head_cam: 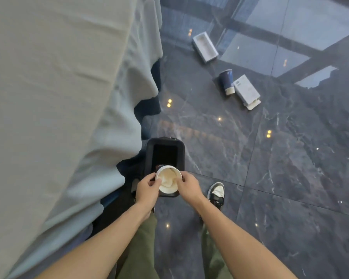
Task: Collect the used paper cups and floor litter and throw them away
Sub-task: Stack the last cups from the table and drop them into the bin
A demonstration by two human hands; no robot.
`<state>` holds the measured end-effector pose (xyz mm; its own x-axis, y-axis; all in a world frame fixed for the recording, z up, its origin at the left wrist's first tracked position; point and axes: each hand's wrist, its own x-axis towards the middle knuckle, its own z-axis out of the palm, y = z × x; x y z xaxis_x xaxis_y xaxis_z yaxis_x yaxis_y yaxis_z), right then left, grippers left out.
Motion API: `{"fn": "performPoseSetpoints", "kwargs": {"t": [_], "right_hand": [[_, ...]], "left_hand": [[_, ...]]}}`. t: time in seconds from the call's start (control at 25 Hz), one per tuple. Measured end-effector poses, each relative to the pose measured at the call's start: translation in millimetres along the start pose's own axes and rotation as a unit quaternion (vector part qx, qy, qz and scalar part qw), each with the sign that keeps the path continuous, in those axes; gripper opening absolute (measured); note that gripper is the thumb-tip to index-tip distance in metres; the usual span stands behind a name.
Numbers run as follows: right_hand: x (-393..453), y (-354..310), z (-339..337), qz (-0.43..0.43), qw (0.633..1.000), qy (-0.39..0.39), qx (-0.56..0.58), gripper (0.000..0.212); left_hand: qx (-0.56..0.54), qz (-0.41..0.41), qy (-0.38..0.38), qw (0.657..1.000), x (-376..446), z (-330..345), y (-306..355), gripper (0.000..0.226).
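Nearest the camera, both hands hold one white paper cup point(168, 180) over the near end of a black bin point(165, 153) that stands on the dark marble floor point(290, 158) just beside the cloth-draped desk point(58, 87). The left hand point(147, 189) pinches the cup's rim with fingers and thumb curled on it, and the right hand point(186, 187) grips the opposite rim the same way; something pale and crumpled, likely tissue or a second cup, sits inside the cup. Judging from this, the cup is about to be dropped in, so that part of the job is close to done though not finished. The bin's opening looks dark, and whether anything already lies in it I cannot tell. Farther out on the floor, well apart from the bin, three pieces of litter remain: one dark blue paper cup point(227, 81) on its side, one white carton point(247, 91) just beside it, and beyond them one open white box point(205, 47). So the count is two cups in view, two boxes, one bin, and the floor litter is still to be collected.
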<state>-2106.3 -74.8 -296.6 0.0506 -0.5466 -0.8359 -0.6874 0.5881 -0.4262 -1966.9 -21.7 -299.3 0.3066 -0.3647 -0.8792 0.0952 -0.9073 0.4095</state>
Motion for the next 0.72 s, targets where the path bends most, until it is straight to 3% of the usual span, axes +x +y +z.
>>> {"fn": "performPoseSetpoints", "kwargs": {"t": [0.2,0.28,0.44,0.72], "right_hand": [[78,36,37,0.036,0.992,-0.016,-0.123,0.027],[98,46,47,0.016,0.981,-0.022,-0.192,0.025],[126,53,68,-0.055,0.943,-0.053,-0.324,0.042],[136,46,70,-0.036,0.936,-0.099,-0.335,0.029]], "left_hand": [[0.031,-0.095,0.015,0.995,76,34,-33,0.022],[0.046,-0.112,0.013,0.993,99,43,-46,0.023],[0.081,-0.129,0.003,0.988,127,50,-68,0.032],[0.069,-0.146,0.009,0.987,140,51,-75,0.032]]}}
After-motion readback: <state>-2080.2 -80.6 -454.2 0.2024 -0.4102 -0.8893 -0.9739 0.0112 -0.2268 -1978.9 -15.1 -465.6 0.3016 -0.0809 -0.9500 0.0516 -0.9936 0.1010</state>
